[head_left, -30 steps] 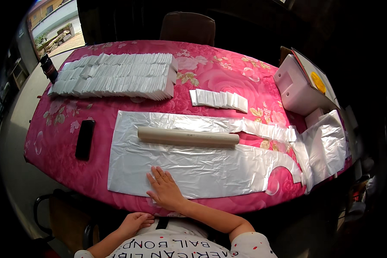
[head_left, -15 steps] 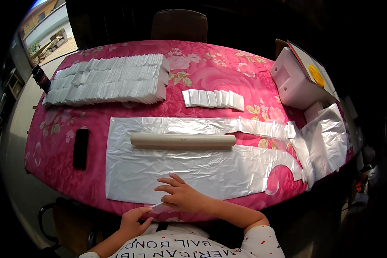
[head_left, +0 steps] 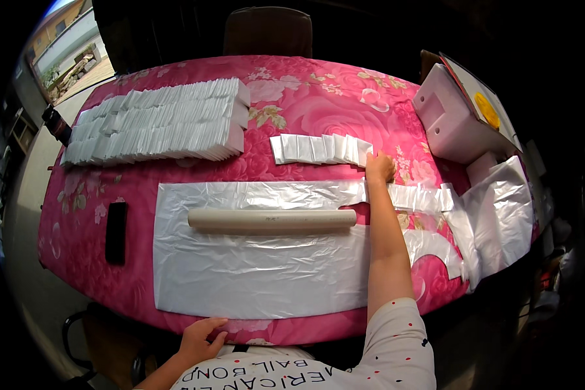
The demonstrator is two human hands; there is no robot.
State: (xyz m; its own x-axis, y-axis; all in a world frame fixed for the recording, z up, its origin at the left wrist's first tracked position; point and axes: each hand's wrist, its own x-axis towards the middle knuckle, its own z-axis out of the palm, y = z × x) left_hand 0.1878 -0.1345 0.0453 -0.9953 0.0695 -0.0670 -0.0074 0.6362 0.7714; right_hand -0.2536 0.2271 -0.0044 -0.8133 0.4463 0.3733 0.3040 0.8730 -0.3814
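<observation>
At the right end of a short row of folded white plastic bags (head_left: 313, 149), my right hand (head_left: 380, 168) is closed on the last folded bag, its fingertips partly hidden. My left hand (head_left: 203, 339) rests at the near table edge, thumb and fingers apart with nothing between them. A pale roller tube (head_left: 273, 220) lies across a flattened white plastic bag (head_left: 253, 273) in front of me. That bag's handle loops extend right, beneath and beyond my right forearm.
Rows of many folded bags (head_left: 156, 123) fill the far left. A black phone (head_left: 116, 233) lies at left, a dark bottle (head_left: 57, 125) beyond it. On the right stand a white foam box (head_left: 445, 117) and a heap of plastic bags (head_left: 497, 214). A chair (head_left: 268, 31) stands behind the table.
My right hand has moved from beside the left hand, far and right to the row's end, with the small folded bag. My left hand has let go of it and stayed near the edge.
</observation>
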